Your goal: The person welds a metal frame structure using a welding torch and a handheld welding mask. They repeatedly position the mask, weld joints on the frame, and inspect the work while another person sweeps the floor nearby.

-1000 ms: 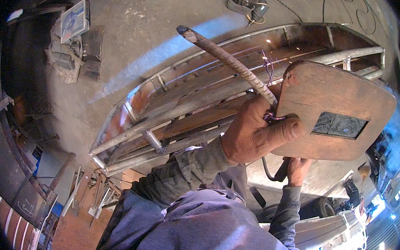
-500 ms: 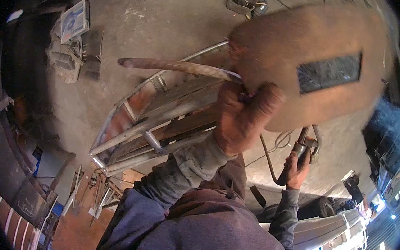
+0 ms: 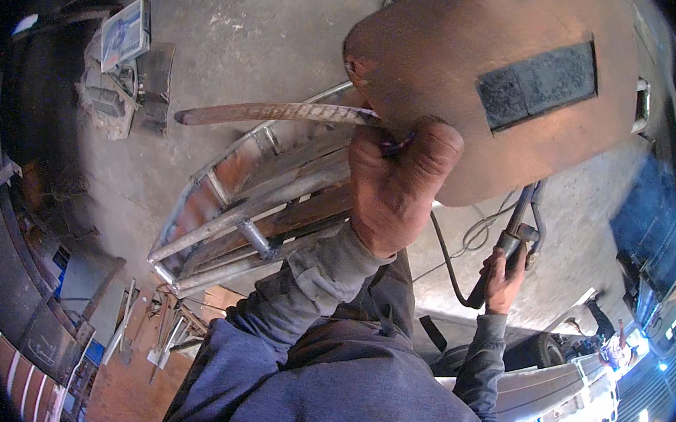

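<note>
My left hand (image 3: 401, 180), closed in a fist, grips the brown welding shield (image 3: 416, 49) by its lower left edge. A dark rectangular window (image 3: 538, 84) is set in the shield. From the same fist a long, slightly curved brown strip (image 3: 274, 113) juts out to the left; how it joins the shield is hidden. Lower right, my right hand (image 3: 502, 278) is wrapped round the dark grip of an electrode holder (image 3: 520, 227). Its metal end points up, and its top is partly behind the shield. A black cable (image 3: 447, 265) loops from the grip's lower end.
A welded tubular metal frame (image 3: 215, 240) lies left of my left forearm. Cable coils (image 3: 476, 235) rest on the concrete floor. Metal offcuts (image 3: 171, 329) lie lower left. Bluish smoke (image 3: 657, 199) hangs at right, with another person (image 3: 615, 348) farther off beside a wheel (image 3: 547, 351).
The shield and my left hand have shifted up and left, and the shield looks larger. My right hand has stayed nearly in place, with the electrode holder's end slightly turned.
</note>
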A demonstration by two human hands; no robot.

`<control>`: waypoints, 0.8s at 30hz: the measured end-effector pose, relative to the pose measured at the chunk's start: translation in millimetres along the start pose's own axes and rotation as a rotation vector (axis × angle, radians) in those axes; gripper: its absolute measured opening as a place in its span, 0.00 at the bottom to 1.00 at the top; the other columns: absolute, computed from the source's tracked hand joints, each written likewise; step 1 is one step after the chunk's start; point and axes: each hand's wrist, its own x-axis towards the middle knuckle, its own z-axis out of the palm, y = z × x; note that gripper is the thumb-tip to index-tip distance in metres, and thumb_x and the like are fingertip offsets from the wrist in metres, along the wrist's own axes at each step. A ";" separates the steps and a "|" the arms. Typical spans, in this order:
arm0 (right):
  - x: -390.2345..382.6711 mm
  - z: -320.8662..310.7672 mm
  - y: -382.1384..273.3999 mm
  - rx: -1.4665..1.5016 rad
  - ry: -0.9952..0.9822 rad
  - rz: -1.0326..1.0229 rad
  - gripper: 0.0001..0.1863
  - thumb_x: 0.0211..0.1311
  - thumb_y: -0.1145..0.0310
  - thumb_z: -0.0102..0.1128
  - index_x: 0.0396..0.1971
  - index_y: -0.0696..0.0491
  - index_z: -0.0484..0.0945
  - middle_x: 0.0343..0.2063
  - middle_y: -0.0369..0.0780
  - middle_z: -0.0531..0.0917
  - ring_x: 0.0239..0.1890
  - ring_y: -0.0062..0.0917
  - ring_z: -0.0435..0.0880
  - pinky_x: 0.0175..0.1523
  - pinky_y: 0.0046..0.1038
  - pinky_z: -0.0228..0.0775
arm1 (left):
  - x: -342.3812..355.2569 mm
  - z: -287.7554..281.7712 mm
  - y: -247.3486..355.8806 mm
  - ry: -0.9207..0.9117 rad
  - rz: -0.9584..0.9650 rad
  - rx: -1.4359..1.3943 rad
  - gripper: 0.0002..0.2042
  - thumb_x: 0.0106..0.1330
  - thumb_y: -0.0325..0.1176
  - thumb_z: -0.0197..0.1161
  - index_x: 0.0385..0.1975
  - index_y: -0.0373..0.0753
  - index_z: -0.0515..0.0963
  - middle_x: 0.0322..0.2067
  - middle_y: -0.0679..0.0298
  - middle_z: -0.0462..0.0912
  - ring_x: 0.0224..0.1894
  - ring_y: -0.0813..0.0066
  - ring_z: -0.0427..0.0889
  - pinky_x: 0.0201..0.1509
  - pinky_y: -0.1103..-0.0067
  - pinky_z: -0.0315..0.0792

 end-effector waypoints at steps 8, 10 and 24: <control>10.5 -15.8 24.9 -0.023 -0.065 -0.021 0.26 0.67 0.66 0.60 0.61 0.61 0.67 0.30 0.42 0.81 0.28 0.26 0.80 0.34 0.27 0.75 | -15.0 5.7 -0.8 -0.279 -0.183 -0.021 0.25 0.67 0.43 0.67 0.55 0.32 0.71 0.44 0.61 0.81 0.46 0.75 0.78 0.49 0.76 0.74; 14.6 -26.2 55.1 -0.222 0.027 -0.233 0.27 0.65 0.60 0.62 0.58 0.61 0.71 0.37 0.45 0.83 0.38 0.33 0.82 0.46 0.34 0.74 | -17.7 5.6 -2.3 -0.382 -0.280 0.001 0.28 0.67 0.44 0.67 0.58 0.32 0.69 0.45 0.59 0.80 0.48 0.74 0.78 0.51 0.74 0.73; 17.2 -43.7 76.7 -0.459 -0.019 -0.302 0.30 0.67 0.49 0.56 0.54 0.61 0.75 0.51 0.54 0.79 0.54 0.45 0.77 0.60 0.43 0.65 | -26.5 11.2 -16.0 -0.359 -0.140 -0.034 0.31 0.65 0.48 0.68 0.58 0.31 0.67 0.44 0.55 0.80 0.47 0.68 0.80 0.51 0.71 0.74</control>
